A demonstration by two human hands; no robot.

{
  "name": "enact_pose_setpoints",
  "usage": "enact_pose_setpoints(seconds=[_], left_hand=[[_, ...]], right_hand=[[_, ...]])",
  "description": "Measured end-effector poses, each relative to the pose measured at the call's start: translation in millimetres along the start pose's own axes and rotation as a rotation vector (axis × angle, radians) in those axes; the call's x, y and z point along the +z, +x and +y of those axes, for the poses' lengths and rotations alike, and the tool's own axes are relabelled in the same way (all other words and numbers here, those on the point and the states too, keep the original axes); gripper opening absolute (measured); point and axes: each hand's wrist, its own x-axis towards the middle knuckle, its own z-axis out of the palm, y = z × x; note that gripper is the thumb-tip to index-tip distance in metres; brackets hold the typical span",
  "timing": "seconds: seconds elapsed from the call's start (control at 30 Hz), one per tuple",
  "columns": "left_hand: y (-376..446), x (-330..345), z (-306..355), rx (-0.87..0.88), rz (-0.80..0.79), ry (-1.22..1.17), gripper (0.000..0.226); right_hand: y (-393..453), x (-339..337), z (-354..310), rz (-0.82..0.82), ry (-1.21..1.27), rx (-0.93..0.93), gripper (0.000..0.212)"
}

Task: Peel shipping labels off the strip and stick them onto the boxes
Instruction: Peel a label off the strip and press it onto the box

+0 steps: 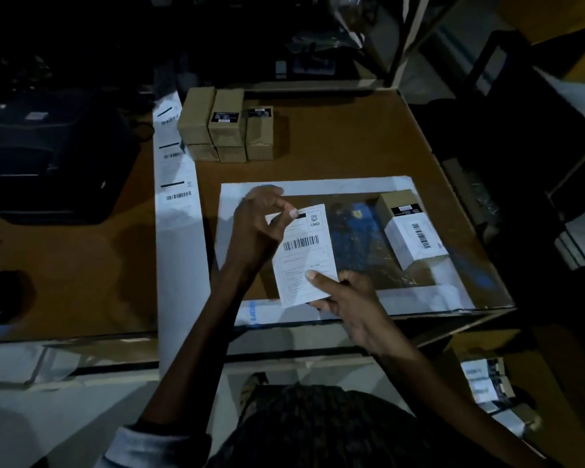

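A white shipping label (pixel 304 255) with a barcode is held above the table between both hands. My left hand (pixel 260 224) pinches its top left corner. My right hand (pixel 348 302) grips its bottom edge, thumb on the printed face. A long strip of labels (pixel 176 197) runs down the table to the left of my hands. One small brown box (pixel 409 228) lies to the right with a white label stuck on it. Several unlabelled brown boxes (pixel 225 125) stand grouped at the back of the table.
A dark printer (pixel 48 157) sits at the left on the brown table (pixel 352 140). A glass panel with a white border (pixel 318 185) lies under my hands. A labelled box (pixel 487 390) sits low at the right. Shelves (pixel 554 113) stand on the right.
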Motion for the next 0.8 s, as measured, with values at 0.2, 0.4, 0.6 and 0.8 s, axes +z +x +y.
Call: enact_pose_setpoints(seconds=[0.2, 0.4, 0.6, 0.8], left_hand=[[30, 16, -9, -0.017, -0.163, -0.033, 0.018], [64, 25, 7, -0.125, -0.27, -0.191, 0.008], [75, 16, -17, -0.273, -0.339, -0.261, 0.006], [70, -4, -54, -0.41, -0.362, -0.268, 0.012]], right_hand=[[13, -18, 1, 0.174, 0.098, -0.017, 0.034], [27, -31, -17, 0.152, 0.151, 0.014, 0.029], [39, -2, -6, 0.157, 0.138, 0.019, 0.018], [50, 21, 13, 0.162, 0.099, -0.076, 0.031]])
